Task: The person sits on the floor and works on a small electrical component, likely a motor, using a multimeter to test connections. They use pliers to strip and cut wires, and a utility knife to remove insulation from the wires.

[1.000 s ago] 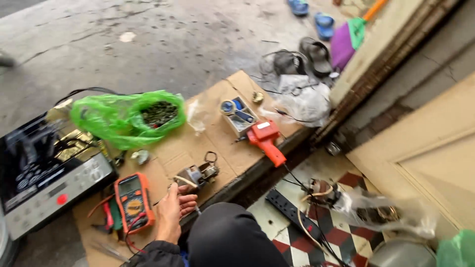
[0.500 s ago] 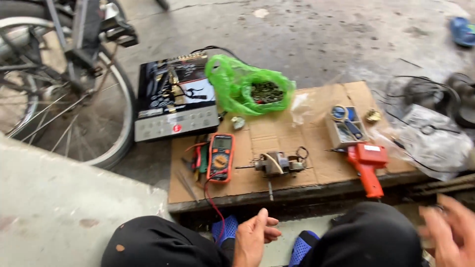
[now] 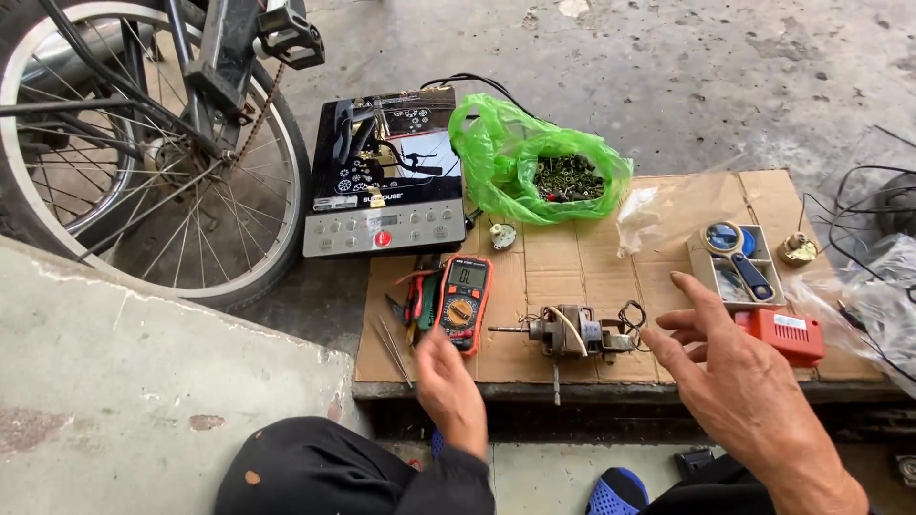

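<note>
Wheel: a bicycle wheel with spokes and a chain stands at far left on the concrete floor, behind a pale ledge.
Cooktop: a black induction cooktop with a grey control strip lies flat just right of the wheel, its near edge touching the cardboard.
Cardboard: a flattened sheet laid over a low step; it carries most of the small things.
Probes: thin metal rods and red and green hand tools lie at the cardboard's left end, just beside the meter.
Meter: an orange and black multimeter lies face up, screen away from the person.
Left hand: the left hand hovers open and relaxed at the near edge, fingers curled loosely, holding nothing; its fingertips are just below the meter, and whether they touch it cannot be told.
Bag: a green plastic bag of small dark metal bits sits open behind the meter; a small pale part lies just in front of it.
Motor: a small motor with a shaft pointing left lies in the middle of the cardboard, between the two hands.
Right hand: the right hand is open, fingers spread, gripping nothing; the fingertips are near the motor's wired end, apart from it.
Tray: a small box holds a blue magnifier.
Red tool: a red tool lies just right of the right hand.
Far right: a brass part, black wires and clear plastic.
</note>
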